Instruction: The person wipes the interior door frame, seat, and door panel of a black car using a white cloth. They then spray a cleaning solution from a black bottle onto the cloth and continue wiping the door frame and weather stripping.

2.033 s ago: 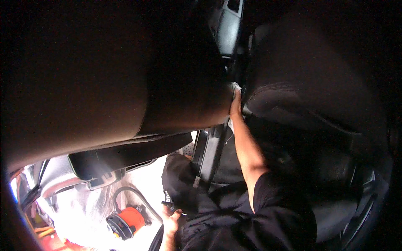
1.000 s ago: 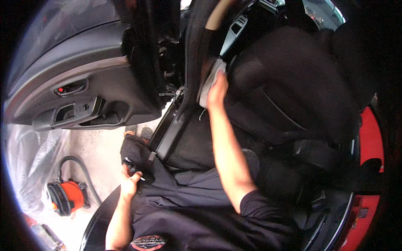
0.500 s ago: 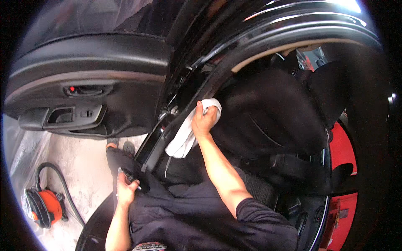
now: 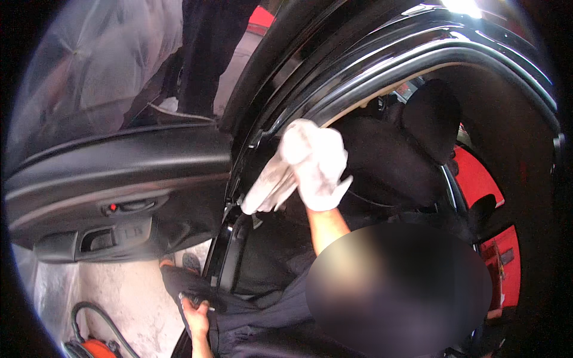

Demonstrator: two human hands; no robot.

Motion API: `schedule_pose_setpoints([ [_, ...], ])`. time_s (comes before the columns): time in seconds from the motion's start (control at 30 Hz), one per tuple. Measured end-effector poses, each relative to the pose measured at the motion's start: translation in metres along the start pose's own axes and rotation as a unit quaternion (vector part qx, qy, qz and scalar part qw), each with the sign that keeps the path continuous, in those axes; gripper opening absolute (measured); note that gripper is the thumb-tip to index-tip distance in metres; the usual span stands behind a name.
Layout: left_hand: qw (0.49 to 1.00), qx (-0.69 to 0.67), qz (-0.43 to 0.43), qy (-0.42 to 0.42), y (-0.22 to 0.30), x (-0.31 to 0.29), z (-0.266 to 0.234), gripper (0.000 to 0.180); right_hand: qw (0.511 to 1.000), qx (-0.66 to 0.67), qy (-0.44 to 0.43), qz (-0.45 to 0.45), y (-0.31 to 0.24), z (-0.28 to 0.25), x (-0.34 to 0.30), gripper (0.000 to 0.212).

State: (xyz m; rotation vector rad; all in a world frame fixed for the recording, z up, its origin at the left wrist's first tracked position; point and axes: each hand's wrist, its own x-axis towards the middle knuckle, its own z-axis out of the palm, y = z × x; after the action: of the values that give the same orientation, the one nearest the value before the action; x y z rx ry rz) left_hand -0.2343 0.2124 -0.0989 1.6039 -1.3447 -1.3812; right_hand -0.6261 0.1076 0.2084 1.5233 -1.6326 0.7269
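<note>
A crumpled white cloth (image 4: 319,161), smudged grey in places, is bunched over my right hand beside the car's door pillar. The cloth hides my fingers, and below it my right forearm (image 4: 325,230) shows. One end of the cloth hangs toward the door sill. Low down by my thigh, my left hand (image 4: 198,317) is closed around a small dark object (image 4: 192,300), whose kind I cannot make out. The black car seat (image 4: 370,158) lies just beyond the cloth.
The open car door (image 4: 119,173), with its handle and armrest, stands on the left. An orange and black vacuum cleaner (image 4: 98,349) with a hose sits on the floor at lower left. A person's dark-clothed legs (image 4: 200,53) are beyond the door. Red panels (image 4: 477,182) show at right.
My right hand has risen up the pillar with the cloth, which now wraps over it. The view has shifted, so the door sits lower and another person's legs show. My left hand keeps its hold.
</note>
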Motion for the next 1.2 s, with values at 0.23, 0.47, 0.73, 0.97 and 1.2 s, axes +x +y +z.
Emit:
schedule_pose_setpoints([
  [0.23, 0.979, -0.184, -0.061, -0.057, 0.018, 0.019, -0.002, 0.032, 0.95, -0.286, -0.125, 0.029, -0.031, -0.027, 0.025, 0.017],
  [0.47, 0.969, -0.238, -0.041, -0.046, -0.003, 0.021, -0.013, 0.036, 0.982, -0.126, 0.136, -0.041, 0.034, -0.03, 0.08, 0.012],
  [0.73, 0.978, -0.197, -0.047, -0.043, -0.012, 0.023, -0.019, 0.031, 0.987, -0.109, 0.112, -0.026, 0.021, -0.05, 0.061, 0.017],
  [0.97, 0.976, -0.193, -0.069, -0.071, -0.005, 0.036, -0.011, 0.033, 0.986, -0.105, -0.08, 0.101, -0.021, -0.041, 0.049, 0.017],
  [1.2, 0.96, -0.243, -0.132, -0.045, -0.037, 0.019, -0.038, 0.038, 0.975, 0.075, 0.207, 0.026, -0.017, -0.051, 0.122, 0.02],
])
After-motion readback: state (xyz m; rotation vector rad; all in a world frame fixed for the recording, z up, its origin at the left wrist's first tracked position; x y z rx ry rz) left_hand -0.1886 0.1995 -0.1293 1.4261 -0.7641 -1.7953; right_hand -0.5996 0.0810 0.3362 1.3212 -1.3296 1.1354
